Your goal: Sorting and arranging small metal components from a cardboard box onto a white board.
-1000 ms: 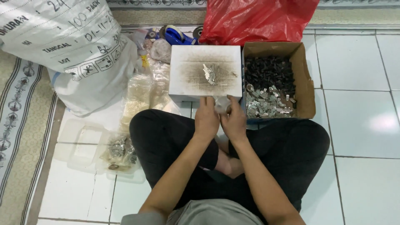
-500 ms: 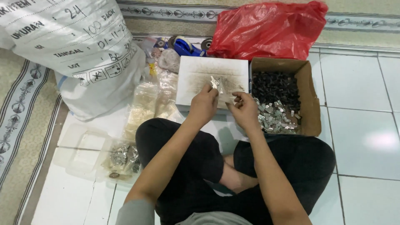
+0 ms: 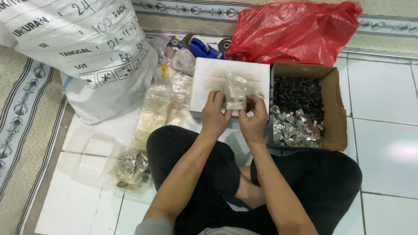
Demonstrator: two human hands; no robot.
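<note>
Pinching 1 clear bag (image 3: 235, 92) in both grips, left hand (image 3: 214, 116), right hand (image 3: 254, 119), beside clip-filled cardboard box (image 3: 332, 111).

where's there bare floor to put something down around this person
Bare tile lies right of the cardboard box, out to the frame edge. A smaller bare patch sits at lower left, below the clear trays. Crowded: between the white sack and white box, full of clear bags. Both hands hold a small clear bag over the white box.
</note>
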